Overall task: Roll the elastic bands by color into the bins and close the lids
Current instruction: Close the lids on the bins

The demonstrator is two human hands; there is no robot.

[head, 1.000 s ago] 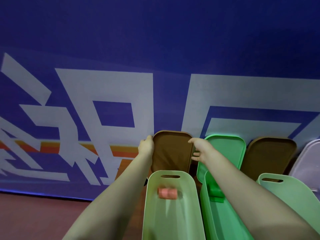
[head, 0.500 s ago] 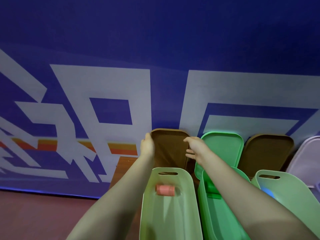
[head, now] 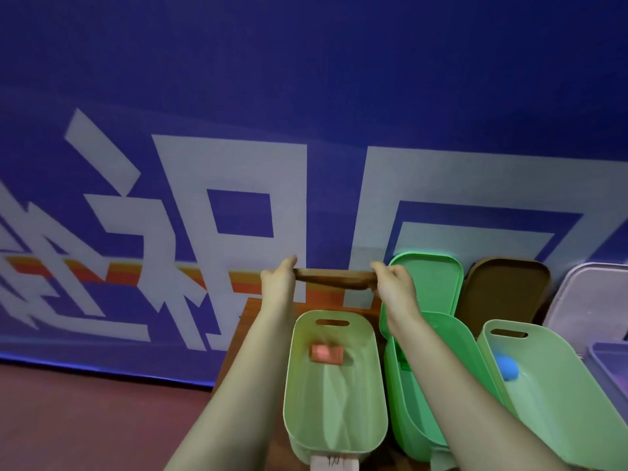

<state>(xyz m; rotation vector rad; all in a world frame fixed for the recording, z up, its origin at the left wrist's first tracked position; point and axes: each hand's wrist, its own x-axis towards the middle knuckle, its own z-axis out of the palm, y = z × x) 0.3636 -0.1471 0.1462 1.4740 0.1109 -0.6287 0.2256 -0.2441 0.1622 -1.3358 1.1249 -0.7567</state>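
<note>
Far left is only the blue banner (head: 170,96) with its white lettering. The wooden table (head: 253,317) starts near mid-frame.

The L hand (head: 277,283) grips the left end of a brown lid (head: 334,279), and the lid is level and seen nearly edge-on. It's held up behind and above the pale green bin (head: 334,413), not touching the rim. The red band roll (head: 327,354) lies in that bin near the far end, so this bin looks sorted and only needs closing.

The R hand (head: 396,287) has its fingers curled over the lid's right end. Its forearm crosses the darker green bin (head: 414,419) and hides most of what's inside, so I can't tell what that bin holds. The wrist is just beside the green lid (head: 431,287), which stands against the banner.

Next come a second brown lid (head: 506,290), also leaning, and another pale bin (head: 560,402) with a blue band roll (head: 506,367) in it. A lavender lid (head: 591,294) and lavender bin (head: 611,362) sit at the right edge.

Risks, as I judge them:
- The lid may come down skewed – one end catches the rim, the other stays up, and it doesn't seat.
- These bins look like light plastic and are narrower at the base, so pressing off-centre could tip or slide one.
- If the R wrist swings out, it could knock the green lid over into the neighbouring bins.
- The grip is only at the lid's ends – a slip would drop it.
</note>
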